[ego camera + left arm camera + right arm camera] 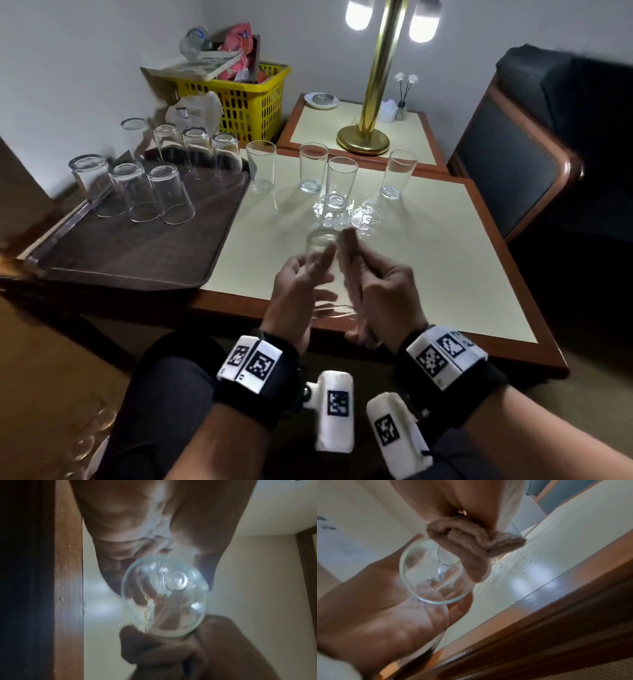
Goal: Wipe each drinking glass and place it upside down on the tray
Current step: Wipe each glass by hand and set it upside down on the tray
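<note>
A clear drinking glass (321, 274) lies tilted over the table's near edge, its mouth toward me. My left hand (301, 284) cradles it from the left, with the fingers round its side. My right hand (373, 284) grips a folded beige cloth (471, 547) against the glass's right side by the rim (435, 574). The left wrist view looks straight into the open mouth (164, 597). Several glasses (150, 192) stand upside down on the dark brown tray (137, 253) at the left. Several more upright glasses (340, 183) stand on the cream table (445, 274).
Water drops (352, 216) lie on the table below the upright glasses. Behind stand a yellow basket (246, 99), a brass lamp (368, 102) on a side table with a small dish (321, 100), and a dark armchair (548, 137) at the right.
</note>
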A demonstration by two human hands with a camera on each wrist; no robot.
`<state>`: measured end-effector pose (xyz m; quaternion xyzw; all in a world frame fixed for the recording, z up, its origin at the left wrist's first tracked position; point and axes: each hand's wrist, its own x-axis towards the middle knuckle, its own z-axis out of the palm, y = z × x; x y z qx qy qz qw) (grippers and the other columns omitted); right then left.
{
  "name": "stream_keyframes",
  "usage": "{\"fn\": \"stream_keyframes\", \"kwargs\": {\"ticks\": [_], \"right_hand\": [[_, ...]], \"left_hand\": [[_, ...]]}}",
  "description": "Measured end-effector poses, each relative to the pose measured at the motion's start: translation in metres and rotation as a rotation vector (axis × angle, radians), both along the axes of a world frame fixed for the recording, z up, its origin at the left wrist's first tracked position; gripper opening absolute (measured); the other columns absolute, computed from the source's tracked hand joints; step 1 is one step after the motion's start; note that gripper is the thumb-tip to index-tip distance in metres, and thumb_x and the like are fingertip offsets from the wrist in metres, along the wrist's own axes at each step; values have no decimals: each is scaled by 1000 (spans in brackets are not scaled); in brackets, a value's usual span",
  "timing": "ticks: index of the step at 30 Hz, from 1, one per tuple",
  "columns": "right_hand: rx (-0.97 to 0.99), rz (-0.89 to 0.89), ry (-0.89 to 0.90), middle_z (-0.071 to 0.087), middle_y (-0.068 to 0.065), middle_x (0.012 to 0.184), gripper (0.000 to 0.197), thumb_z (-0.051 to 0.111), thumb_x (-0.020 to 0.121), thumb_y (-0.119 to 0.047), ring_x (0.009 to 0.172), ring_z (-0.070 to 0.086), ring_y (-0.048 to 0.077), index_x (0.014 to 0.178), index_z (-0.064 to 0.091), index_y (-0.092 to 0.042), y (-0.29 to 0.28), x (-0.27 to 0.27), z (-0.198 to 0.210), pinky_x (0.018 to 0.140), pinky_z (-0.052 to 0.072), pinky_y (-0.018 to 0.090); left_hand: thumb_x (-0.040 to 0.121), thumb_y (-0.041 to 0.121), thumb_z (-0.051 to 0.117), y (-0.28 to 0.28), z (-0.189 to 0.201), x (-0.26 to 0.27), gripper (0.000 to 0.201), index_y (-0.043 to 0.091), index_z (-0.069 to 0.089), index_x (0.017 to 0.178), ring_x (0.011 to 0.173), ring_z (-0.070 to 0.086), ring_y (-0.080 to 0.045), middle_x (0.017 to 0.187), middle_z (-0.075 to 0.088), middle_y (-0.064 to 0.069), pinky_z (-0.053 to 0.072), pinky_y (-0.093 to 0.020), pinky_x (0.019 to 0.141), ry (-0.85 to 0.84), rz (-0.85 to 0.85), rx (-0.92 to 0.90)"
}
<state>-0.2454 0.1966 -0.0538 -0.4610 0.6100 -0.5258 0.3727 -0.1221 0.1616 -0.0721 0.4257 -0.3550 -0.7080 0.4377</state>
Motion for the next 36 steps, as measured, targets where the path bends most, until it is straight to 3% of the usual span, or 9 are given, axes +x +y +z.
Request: {"fn": "stream_keyframes", "kwargs": {"ticks": [3,7,12,15,19,22,26,31,36], "right_hand": [[14,40,1,72,-12,73,23,61,100,-44,43,55,8,120,72,-43,8,2,0,39,42,21],[-5,-95,-2,65,8,68,20,59,99,-47,53,47,40,114,73,-49,0,-7,-3,46,46,41],[53,85,99,76,-16,97,26,62,100,-34,47,58,-4,114,68,-55,12,4,-5,39,41,11],[65,-68,66,55,-11,59,21,60,98,-50,38,48,10,115,72,-49,0,-6,-3,41,40,23],[51,52,77,78,-8,87,22,60,101,-39,54,69,21,115,71,-52,9,6,-6,47,58,38],[45,38,147,70,-24,73,21,63,99,-36,43,57,0,110,70,-52,11,8,-5,44,50,24],[79,-35,117,55,-10,57,23,60,99,-47,34,44,16,119,71,-48,2,-4,-7,41,37,23],[119,93,82,69,-16,71,24,60,99,-46,31,53,22,122,69,-48,14,9,-8,35,40,22],[61,-20,61,52,-7,58,25,59,99,-46,37,43,18,121,70,-48,1,3,-14,45,41,28]], "left_hand": [[86,70,55,0,-2,-5,59,24,58,122,88,69,-29,108,67,-14,54,-42,79,30,9,98],[72,44,87,3,-5,-7,65,16,60,124,80,66,-25,99,68,-8,52,-43,75,28,-126,-43],[91,70,51,0,-8,-7,57,20,57,118,89,65,-32,110,65,-15,55,-40,71,30,86,195],[90,48,71,5,-11,-3,44,18,59,120,97,68,-38,114,65,-21,59,-50,79,51,-165,100],[81,69,69,3,-15,-4,65,17,60,119,77,65,-23,103,65,-11,56,-36,65,-14,107,66],[97,63,49,3,-18,-1,54,20,53,129,97,66,-38,121,63,-27,58,-47,77,24,-38,212],[77,43,82,8,-27,-2,46,21,63,113,73,64,-28,100,64,-17,54,-43,73,83,-67,66],[96,64,46,2,-21,3,52,18,57,119,92,65,-33,114,62,-19,56,-44,76,39,6,206],[64,63,83,2,-20,0,66,13,63,103,67,57,-21,92,61,-7,48,-40,68,3,18,89]]}}
